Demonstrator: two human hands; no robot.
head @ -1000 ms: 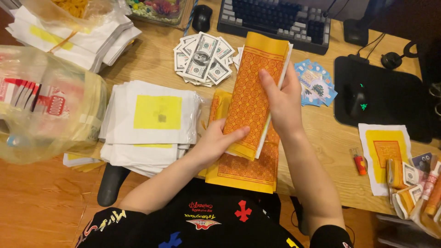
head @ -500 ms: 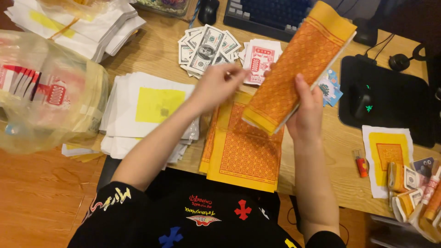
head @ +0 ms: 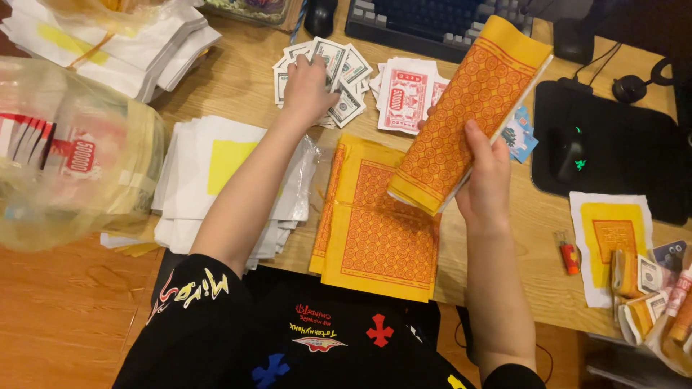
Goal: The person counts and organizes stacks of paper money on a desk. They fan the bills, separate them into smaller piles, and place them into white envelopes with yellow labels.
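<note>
My right hand (head: 481, 176) holds a thick folded bundle of orange-and-yellow patterned paper (head: 468, 108), tilted up above the desk. Below it, a flat stack of the same orange-patterned sheets (head: 375, 230) lies on the wooden desk (head: 238, 79). My left hand (head: 308, 85) reaches far forward and rests on a fanned pile of green-and-white paper banknotes (head: 339, 72), fingers pressing down on them. Whether it grips any note I cannot tell. A pile of red-and-white printed notes (head: 405, 97) lies just right of the banknotes.
A stack of white sheets with yellow squares (head: 223, 173) sits at left, beside a translucent plastic bag (head: 65, 166). More white sheets (head: 108, 39) lie at the far left. A keyboard (head: 432, 21), a black mouse pad with mouse (head: 569, 155) and a small red lighter (head: 569, 256) are around.
My left hand let go of the orange bundle and reached forward onto the banknote pile. My right hand raised the bundle and tilted it to the right.
</note>
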